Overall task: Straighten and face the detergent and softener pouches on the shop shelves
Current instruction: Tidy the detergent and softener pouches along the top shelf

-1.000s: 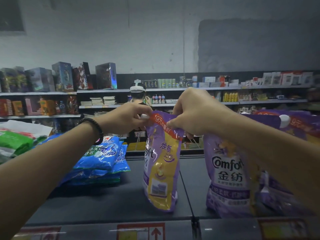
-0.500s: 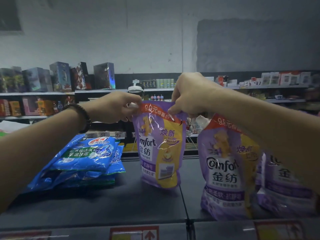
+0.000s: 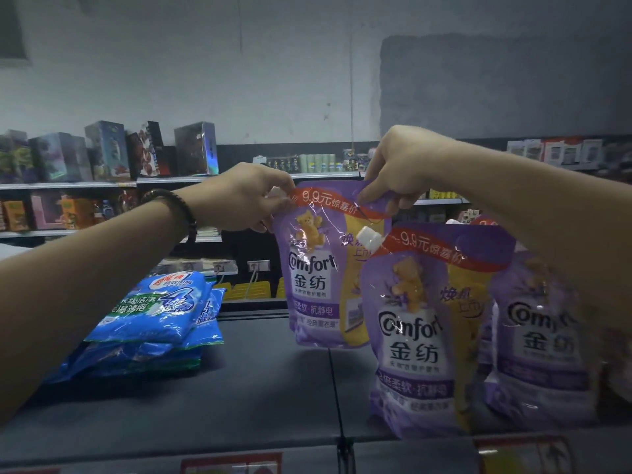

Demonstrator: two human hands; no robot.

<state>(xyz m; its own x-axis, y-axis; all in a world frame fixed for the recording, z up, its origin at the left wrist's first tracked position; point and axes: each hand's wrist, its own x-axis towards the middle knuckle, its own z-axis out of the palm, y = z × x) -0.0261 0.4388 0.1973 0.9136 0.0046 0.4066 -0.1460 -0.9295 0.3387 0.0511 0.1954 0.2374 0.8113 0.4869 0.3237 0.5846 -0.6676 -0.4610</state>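
The top edge of a purple pouch [image 3: 319, 275] is pinched at both corners. The left hand [image 3: 239, 196] is closed on the left corner, by the spout, and the right hand [image 3: 396, 165] is closed on the right corner. No fingers are left open; both hands are shut tight on the thin top seam.

The pouch is held upright, far back on the dark shelf [image 3: 239, 388]. Whether its bottom rests on the shelf or hangs just above it cannot be told. Its long side runs up and down. Its front, with the bear and the big name, is turned toward the near edge.

Just to the right and nearer, a second purple pouch [image 3: 420, 336] stands upright, and a third pouch [image 3: 540, 354] is seen beside it, partly hidden by the right arm. Blue bags [image 3: 154, 319] are stacked flat at the left.

If the pouch is let go while it leans, it could flop over. The nearer pouches could be knocked down by the right arm. The thin seam could slip from the fingers.
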